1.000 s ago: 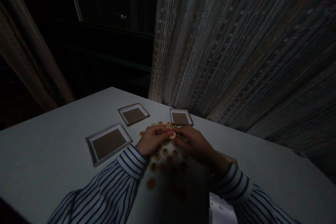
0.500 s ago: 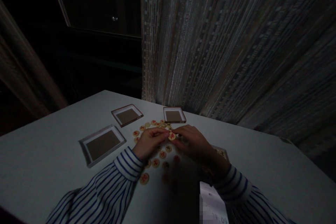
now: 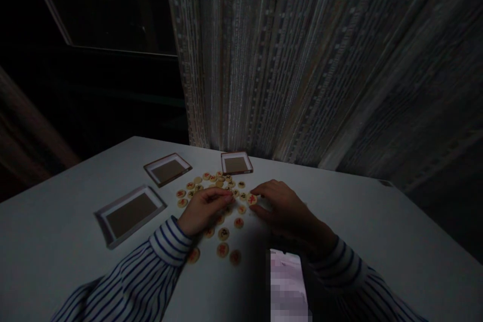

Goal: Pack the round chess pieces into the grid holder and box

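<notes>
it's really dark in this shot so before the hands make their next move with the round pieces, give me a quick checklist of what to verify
1. Right hand on a piece: ok, its fingertips touch a red-marked disc.
2. That disc lifted off the table: cannot tell.
3. Left hand grip: cannot tell, its fingers curl over the discs and hide what is under them.
4. Trays open side up: ok, three lie left of and behind the discs.
5. Marks readable: not ok, the nearest discs sit in shadow.
</notes>
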The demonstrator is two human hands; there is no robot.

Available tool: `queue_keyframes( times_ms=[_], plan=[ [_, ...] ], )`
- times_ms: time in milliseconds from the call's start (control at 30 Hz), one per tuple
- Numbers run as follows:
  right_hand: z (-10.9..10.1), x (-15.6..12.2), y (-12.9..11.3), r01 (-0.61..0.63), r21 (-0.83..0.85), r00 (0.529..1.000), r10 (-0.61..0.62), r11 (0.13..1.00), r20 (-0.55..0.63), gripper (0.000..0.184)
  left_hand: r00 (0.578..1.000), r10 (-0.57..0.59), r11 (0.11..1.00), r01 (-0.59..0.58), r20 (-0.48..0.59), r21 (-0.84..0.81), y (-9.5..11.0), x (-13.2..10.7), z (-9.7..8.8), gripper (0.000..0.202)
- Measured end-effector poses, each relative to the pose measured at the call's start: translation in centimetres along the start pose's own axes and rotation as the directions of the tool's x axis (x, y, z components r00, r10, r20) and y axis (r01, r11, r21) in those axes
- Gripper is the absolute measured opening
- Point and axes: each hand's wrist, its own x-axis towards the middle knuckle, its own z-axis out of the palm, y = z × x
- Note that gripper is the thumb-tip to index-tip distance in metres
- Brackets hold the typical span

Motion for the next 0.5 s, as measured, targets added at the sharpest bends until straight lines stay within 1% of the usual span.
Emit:
queue_keyframes(
  times_ms=[100,200,333,433,500],
  plan=[
    [-0.8,-0.7,0.4,-0.017,-0.012,1.0,0.017,1.0,-0.009,0.021,0.999,0.035,0.994,-0.036,0.004,0.099,0.2,-0.1,0.2,0.033],
    [-1.5,-1.4,0.8,-0.017,-0.006,0.999,0.017,1.0,-0.05,0.021,0.997,0.081,0.972,-0.083,0.018,0.221,0.7,-0.1,0.7,0.026],
    [-2.7,-2.0,1.4,-0.031,0.01,0.997,0.032,0.999,-0.066,0.023,0.983,0.159,0.936,-0.179,0.09,0.304,2.0,0.0,1.9,0.021],
    [-3.7,-2.3,1.9,-0.071,-0.004,0.996,0.071,0.997,-0.05,0.026,0.96,0.235,0.886,-0.276,0.152,0.372,3.2,0.4,3.2,0.021],
    [-4.4,-2.4,2.1,-0.102,-0.02,0.994,0.102,0.995,-0.031,0.027,0.944,0.262,0.845,-0.326,0.202,0.424,3.9,0.8,4.1,0.022]
  ],
)
